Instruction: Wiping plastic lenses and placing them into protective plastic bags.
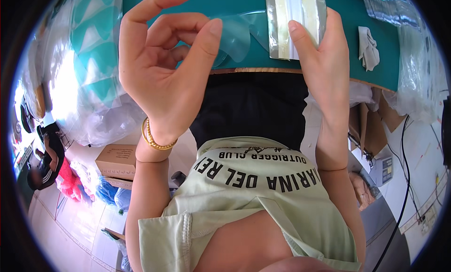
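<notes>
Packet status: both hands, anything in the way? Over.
Right hand gripping packet, thumb on top. Left hand half-curled at clear film, grip unclear. Cloth off right, not in the way.

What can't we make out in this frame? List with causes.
All in the head view:
- Far end of the flat packet: cut off by the top edge.
- Most of the right hand's fingers: hidden behind the packet.
- Whether the left hand grips the clear film: the thumb covers the likely contact.
- Detail in the clear plastic sheeting at left: washed out by glare.
</notes>
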A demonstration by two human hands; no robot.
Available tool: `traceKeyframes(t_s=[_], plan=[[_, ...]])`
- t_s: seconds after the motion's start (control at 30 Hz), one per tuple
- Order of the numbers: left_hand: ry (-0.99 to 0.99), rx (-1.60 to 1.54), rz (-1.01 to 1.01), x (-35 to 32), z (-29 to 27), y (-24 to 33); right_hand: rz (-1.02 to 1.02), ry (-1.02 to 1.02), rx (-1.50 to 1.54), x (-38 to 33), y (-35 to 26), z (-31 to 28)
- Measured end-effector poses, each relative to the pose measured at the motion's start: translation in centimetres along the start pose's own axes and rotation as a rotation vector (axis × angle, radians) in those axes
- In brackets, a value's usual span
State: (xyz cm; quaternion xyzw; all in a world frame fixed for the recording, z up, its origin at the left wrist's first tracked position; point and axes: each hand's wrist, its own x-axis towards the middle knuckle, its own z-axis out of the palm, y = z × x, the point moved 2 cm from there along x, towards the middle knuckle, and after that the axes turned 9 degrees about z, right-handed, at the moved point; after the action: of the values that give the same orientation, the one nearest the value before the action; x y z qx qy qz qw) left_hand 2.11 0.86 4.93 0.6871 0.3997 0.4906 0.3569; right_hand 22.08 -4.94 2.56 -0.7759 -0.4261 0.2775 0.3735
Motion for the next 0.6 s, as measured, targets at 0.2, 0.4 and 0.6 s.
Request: traceKeyframes(t_s=[0.2, 0.4, 0.6], plan=[[-0.042, -0.081, -0.246, -1.1, -1.7, -2.8, -0.026, -0.202, -0.191, 0.8, -3.6, 2.2], [-0.080, -0.176, -0.405, -2.0, -2.6, -3.7, -0.102, -0.097, 0.084, 2.1, -3.6, 1.1], [-0.101, -0.050, -0.328, -1.9, -2.4, -3.8, -0.053, -0.147, -0.021, 1.3, -4.5, 2.7]])
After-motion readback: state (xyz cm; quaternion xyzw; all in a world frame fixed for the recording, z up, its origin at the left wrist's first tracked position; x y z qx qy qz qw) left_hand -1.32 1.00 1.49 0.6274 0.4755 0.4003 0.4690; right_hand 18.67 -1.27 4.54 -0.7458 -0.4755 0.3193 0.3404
